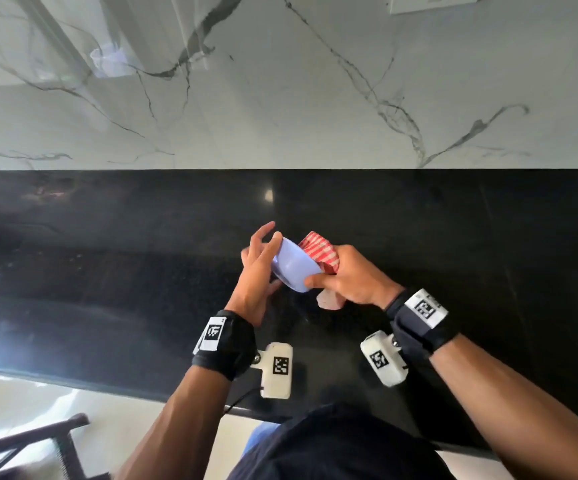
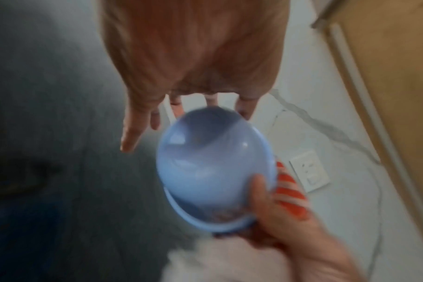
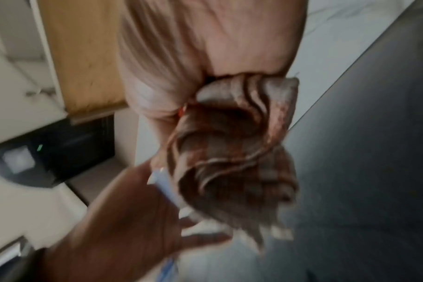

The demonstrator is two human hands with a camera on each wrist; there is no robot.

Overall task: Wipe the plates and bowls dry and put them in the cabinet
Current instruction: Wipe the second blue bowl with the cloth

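Wiping looks to be mid-way on one piece: a pale blue bowl (image 1: 292,268) held tipped on its side above the black counter (image 1: 107,271), with no other plates or bowls in view, so how many are done or left cannot be told. To the left of the bowl, the left hand (image 1: 258,271) stands with fingers straight and spread, its fingertips (image 2: 246,106) just touching the bowl's base, steadying rather than clasping. To the right, the right hand (image 1: 349,275) pinches the bowl's rim, thumb on the outer wall, the other fingers bunching a red-and-white striped cloth (image 1: 320,251) against the inside. Drying seems unfinished, and stowing has not begun; no cabinet interior shows, only a blurred wooden panel in the wrist views. Left and right of both hands the counter runs bare and wide. Beyond the hands rises the marble wall (image 1: 280,98); the counter's near edge lies under the wrists, so a dropped bowl could roll off there.
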